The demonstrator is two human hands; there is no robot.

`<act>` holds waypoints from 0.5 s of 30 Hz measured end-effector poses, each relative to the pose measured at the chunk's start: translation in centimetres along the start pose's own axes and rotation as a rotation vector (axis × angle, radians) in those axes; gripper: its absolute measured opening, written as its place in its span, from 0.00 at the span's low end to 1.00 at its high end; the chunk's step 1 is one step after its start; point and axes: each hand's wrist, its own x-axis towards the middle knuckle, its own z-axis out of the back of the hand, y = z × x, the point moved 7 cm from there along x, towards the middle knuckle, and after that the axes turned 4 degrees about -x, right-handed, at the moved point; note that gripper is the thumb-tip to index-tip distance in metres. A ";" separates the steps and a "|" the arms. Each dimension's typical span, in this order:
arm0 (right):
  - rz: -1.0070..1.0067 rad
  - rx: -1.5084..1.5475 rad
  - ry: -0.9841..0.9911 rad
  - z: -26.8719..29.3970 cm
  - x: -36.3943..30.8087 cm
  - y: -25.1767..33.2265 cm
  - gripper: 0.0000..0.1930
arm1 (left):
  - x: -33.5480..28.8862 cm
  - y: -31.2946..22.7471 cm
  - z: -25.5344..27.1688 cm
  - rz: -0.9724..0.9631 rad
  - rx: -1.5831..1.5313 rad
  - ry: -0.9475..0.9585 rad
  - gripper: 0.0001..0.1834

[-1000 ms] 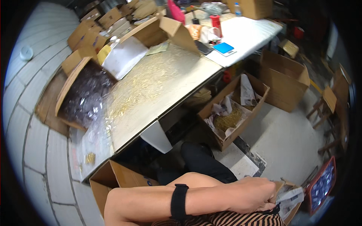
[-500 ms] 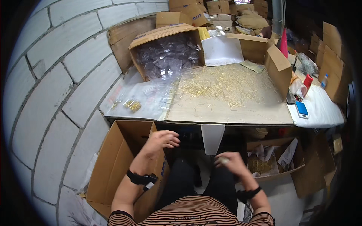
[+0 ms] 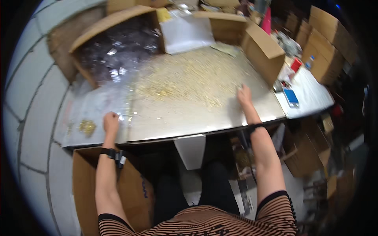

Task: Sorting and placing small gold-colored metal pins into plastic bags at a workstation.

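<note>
Small thin gold-coloured metallic-looking pieces (image 3: pixel 163 91) are spread loosely over the pale flat desk (image 3: pixel 197 122), with the thickest scatter seen left of the middle. A small gold-coloured heap (image 3: pixel 87 128) is set apart from them on the whitish translucent plastic sheet (image 3: pixel 78 112) by which the desk's left end is covered.

The left hand (image 3: pixel 111 122) is held over the right part of that sheet, just beside the small heap. Its fingers are curled inward; whether anything thin is pinched between them cannot be told. The right hand (image 3: pixel 244 93) is held over the right part of the desk, near the edge of the spread pieces. Its fingers are bent and drawn close together, but they are blurred, and whether a piece is gripped cannot be told. Whether the desk is touched by either hand cannot be made out. A black band is worn on each forearm near the wrist.

At the back left, a brown cardboard box lying on its side (image 3: pixel 75 59) is filled with shiny clear plastic bags (image 3: pixel 118 55), some of which are spilled toward the sheet. The spread is bordered by a white sheet (image 3: pixel 187 33) and brown cardboard flaps (image 3: pixel 262 49). Farther right, a blue-topped scale (image 3: pixel 290 97) and a red cylinder (image 3: pixel 296 65) are placed on a white covering (image 3: pixel 313 92). Below the left forearm, an open brown cardboard box (image 3: pixel 84 192) is seen.
</note>
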 end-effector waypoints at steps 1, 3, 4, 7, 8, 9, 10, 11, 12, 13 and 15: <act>-0.083 0.049 0.032 -0.5 0.0 1.2 0.25 | -0.6 -1.0 0.7 -0.001 0.033 -0.009 0.12; -0.063 0.118 0.181 -1.3 -0.8 4.9 0.27 | -0.9 -2.1 1.6 -0.012 0.069 -0.012 0.11; -0.082 0.106 0.173 -1.6 -1.1 4.7 0.27 | -1.2 -2.9 1.4 -0.011 0.132 -0.034 0.10; 0.197 -0.265 0.272 -2.9 -2.8 6.3 0.30 | -1.9 -4.9 1.3 0.027 0.229 -0.074 0.08; 0.227 -0.285 0.359 -2.9 -3.6 7.0 0.32 | -1.8 -4.7 1.4 0.020 0.248 -0.071 0.09; 0.267 -0.300 0.451 -3.5 -4.6 7.7 0.34 | -1.9 -4.0 1.6 0.022 0.273 -0.072 0.09; 0.285 -0.301 0.464 -3.8 -5.4 8.2 0.34 | -1.9 -3.1 1.5 0.009 0.293 -0.088 0.09; 0.294 -0.304 0.492 -3.8 -6.2 8.7 0.34 | -1.7 -2.6 1.4 -0.005 0.315 -0.108 0.09; 0.304 -0.310 0.518 -3.8 -7.0 9.0 0.34 | -1.8 -2.8 1.3 -0.003 0.301 -0.118 0.10; 0.312 -0.324 0.514 -3.6 -7.6 8.7 0.34 | -2.0 -3.7 1.1 -0.004 0.282 -0.127 0.11; 0.309 -0.378 0.500 -3.5 -8.3 8.2 0.35 | -2.5 -5.3 0.6 -0.041 0.278 -0.097 0.12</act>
